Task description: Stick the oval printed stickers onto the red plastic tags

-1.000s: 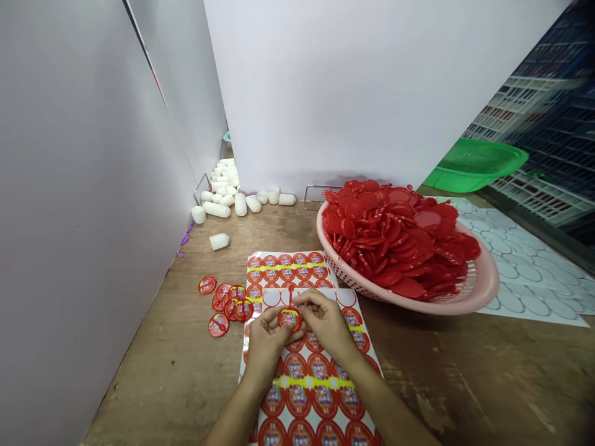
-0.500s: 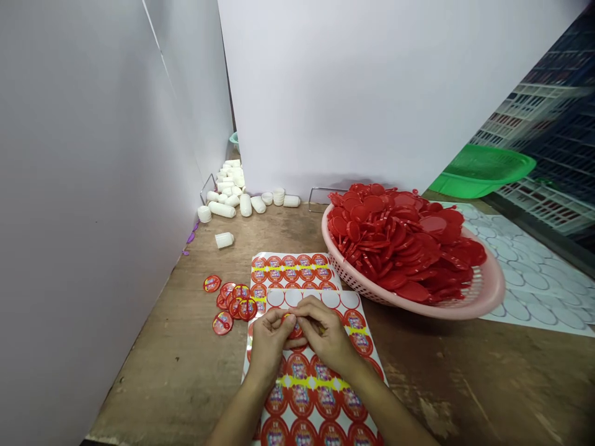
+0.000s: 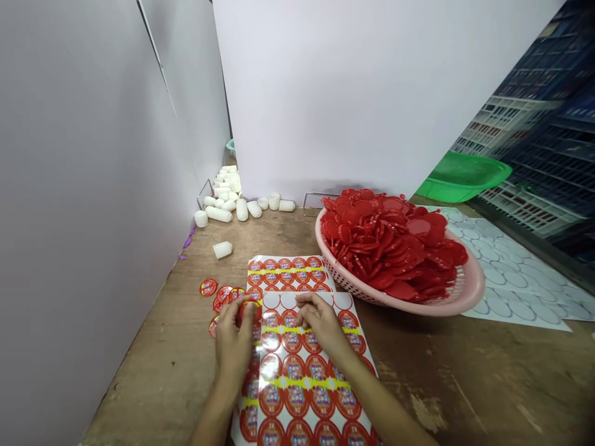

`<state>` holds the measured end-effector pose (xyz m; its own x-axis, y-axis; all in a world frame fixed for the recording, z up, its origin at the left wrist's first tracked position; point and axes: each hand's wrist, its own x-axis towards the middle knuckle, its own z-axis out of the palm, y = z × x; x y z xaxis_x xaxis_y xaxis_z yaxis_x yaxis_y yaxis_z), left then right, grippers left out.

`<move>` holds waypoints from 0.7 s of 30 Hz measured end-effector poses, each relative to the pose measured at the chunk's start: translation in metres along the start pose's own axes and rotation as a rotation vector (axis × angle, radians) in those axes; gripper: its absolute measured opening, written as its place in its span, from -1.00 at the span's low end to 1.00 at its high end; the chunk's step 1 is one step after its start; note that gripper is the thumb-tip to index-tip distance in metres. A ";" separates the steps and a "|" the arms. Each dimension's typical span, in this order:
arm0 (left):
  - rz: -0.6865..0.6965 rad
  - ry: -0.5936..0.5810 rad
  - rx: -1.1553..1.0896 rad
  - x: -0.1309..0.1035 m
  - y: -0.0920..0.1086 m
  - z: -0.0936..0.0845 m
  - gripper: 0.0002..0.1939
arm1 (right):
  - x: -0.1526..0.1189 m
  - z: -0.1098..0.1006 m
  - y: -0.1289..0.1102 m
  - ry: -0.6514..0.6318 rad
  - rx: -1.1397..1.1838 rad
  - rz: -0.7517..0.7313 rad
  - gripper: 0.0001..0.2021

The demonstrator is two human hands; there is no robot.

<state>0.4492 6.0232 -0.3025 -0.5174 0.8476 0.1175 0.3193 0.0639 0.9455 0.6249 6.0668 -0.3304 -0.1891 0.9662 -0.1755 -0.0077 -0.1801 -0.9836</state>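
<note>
Sheets of round red stickers [image 3: 295, 371] with yellow bands lie on the wooden table, one overlapping another. At the left edge of the top sheet, my left hand [image 3: 235, 328] is closed on a red disc [image 3: 250, 305], partly hidden by the fingers. My right hand [image 3: 320, 319] hovers over or rests on the sheet's upper part with curled fingers; whether anything is between them is too small to tell. Several stickered red discs [image 3: 209, 287] lie in a loose pile just beyond my left hand.
A pink basket [image 3: 474, 291] heaped with red plastic pieces [image 3: 395, 241] stands at the right. White cups [image 3: 218, 214] line the back left, one [image 3: 222, 249] nearer. Printed sheets [image 3: 520, 272], a green basin [image 3: 465, 178], crates and grey panels surround the table.
My hands have separated. The left moved left toward the disc pile with the red disc, while the right stayed over the sheet. The camera view has shifted slightly.
</note>
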 end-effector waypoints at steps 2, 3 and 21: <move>0.159 0.088 0.320 0.008 -0.003 -0.014 -0.70 | -0.002 0.003 0.001 -0.004 -0.151 -0.102 -0.80; 0.213 0.105 0.436 0.008 -0.003 -0.019 -0.68 | -0.003 0.004 0.001 0.013 -0.252 -0.178 -0.79; 0.132 -0.699 0.126 0.011 0.083 -0.061 -0.59 | -0.033 -0.035 -0.145 -0.037 -0.828 -0.601 -0.61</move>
<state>0.4217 6.0053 -0.2046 0.1476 0.9885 -0.0336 0.4553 -0.0378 0.8895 0.6669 6.0671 -0.1835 -0.4078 0.8457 0.3442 0.5664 0.5299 -0.6311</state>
